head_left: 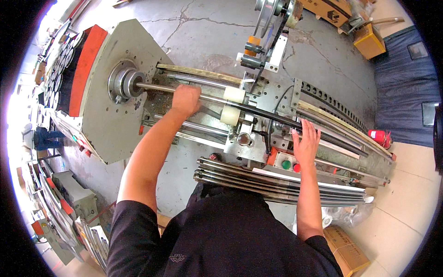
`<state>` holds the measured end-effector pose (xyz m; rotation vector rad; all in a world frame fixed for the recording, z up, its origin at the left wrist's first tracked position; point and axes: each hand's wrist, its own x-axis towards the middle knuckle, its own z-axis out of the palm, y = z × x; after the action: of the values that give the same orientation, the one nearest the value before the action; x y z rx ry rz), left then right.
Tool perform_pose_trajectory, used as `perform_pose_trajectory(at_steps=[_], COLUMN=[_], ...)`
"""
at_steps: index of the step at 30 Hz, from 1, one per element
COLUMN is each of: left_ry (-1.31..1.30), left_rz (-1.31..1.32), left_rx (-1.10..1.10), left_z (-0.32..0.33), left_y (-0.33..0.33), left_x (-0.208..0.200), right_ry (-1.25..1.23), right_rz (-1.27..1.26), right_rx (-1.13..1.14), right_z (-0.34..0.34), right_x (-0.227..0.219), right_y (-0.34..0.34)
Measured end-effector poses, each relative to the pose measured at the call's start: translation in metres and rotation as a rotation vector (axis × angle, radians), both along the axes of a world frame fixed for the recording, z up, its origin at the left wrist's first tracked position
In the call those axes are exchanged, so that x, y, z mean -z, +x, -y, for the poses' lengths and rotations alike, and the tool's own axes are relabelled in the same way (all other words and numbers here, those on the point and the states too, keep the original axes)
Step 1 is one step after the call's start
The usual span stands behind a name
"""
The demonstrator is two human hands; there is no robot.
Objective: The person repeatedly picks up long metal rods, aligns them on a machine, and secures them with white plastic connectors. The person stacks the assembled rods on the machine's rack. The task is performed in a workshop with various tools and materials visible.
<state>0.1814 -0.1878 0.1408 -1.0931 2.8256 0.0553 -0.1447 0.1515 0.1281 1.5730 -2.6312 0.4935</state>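
Your left hand (186, 99) is closed in a fist around the steel shaft (157, 87) that runs along the machine bed (277, 99). The grip sits between the round chuck (123, 83) at the left end of the bed and the two cream rollers (233, 105) near the middle. The shaft enters the chuck on the grey face plate (106, 115) and continues to the right as a black tube (281, 121).

Your right hand (305, 138) lies flat, fingers extended and slightly spread, holding nothing. The fingertips touch the black tube and the rails at the right half of the bed. Directly below the palm is a control box (286, 161) with a green button (286, 164) and a red button (296, 167).

A bundle of long metal rods (277, 184) lies along the front edge of the bed, just below both hands. A red fire extinguisher (380, 137) lies at the far right end of the bed.
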Motion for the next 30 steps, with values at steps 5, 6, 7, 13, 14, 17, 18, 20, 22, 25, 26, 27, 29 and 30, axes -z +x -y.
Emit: perform_pose_trajectory(at_steps=[5, 6, 7, 13, 14, 17, 18, 20, 22, 25, 26, 27, 29, 30], left_ry=[0.050, 0.051, 0.053, 0.047, 0.042, 0.113, 0.098, 0.066, 0.069, -0.022, -0.034, -0.046, -0.034, -0.008], left_rz=[-0.130, -0.125, -0.121, -0.183, -0.199, -0.081, -0.065, -0.029, 0.072, -0.057, -0.036, -0.015, 0.019, 0.032], left_rx=[0.046, 0.049, 0.054, 0.117, 0.134, 0.044, 0.037, 0.019, 0.001, 0.011, -0.016, -0.043, -0.093, -0.111], left_z=[-0.023, -0.027, -0.030, -0.041, -0.040, -0.022, -0.015, 0.003, 0.024, 0.053, 0.058, 0.062, 0.067, 0.070], left_y=[-0.020, -0.024, -0.029, -0.041, -0.041, -0.028, -0.020, 0.001, 0.020, 0.063, 0.069, 0.074, 0.080, 0.081], left_x=[-0.002, -0.001, -0.001, 0.004, 0.007, 0.003, 0.002, -0.001, -0.007, 0.007, 0.005, 0.002, -0.006, -0.008], right_ry=[-0.019, -0.026, -0.032, -0.048, -0.041, -0.018, -0.009, 0.011, 0.036, 0.063, 0.075, 0.076, 0.090, 0.098], right_rz=[0.001, -0.005, -0.012, -0.026, -0.024, -0.022, -0.028, -0.032, -0.030, -0.042, -0.047, -0.053, -0.071, -0.081], right_rx=[-0.009, -0.012, -0.014, -0.011, -0.007, 0.013, 0.022, 0.040, 0.055, 0.068, 0.075, 0.084, 0.086, 0.086], right_z=[0.001, 0.002, 0.003, 0.007, 0.007, 0.007, 0.006, 0.003, -0.001, -0.007, -0.011, -0.015, -0.021, -0.025], right_x=[-0.002, -0.003, -0.004, -0.007, -0.008, -0.011, -0.010, -0.009, -0.009, -0.007, -0.008, -0.004, -0.002, -0.001], right_y=[0.007, 0.008, 0.009, 0.016, 0.017, 0.019, 0.018, 0.015, 0.008, -0.002, -0.006, -0.011, -0.019, -0.024])
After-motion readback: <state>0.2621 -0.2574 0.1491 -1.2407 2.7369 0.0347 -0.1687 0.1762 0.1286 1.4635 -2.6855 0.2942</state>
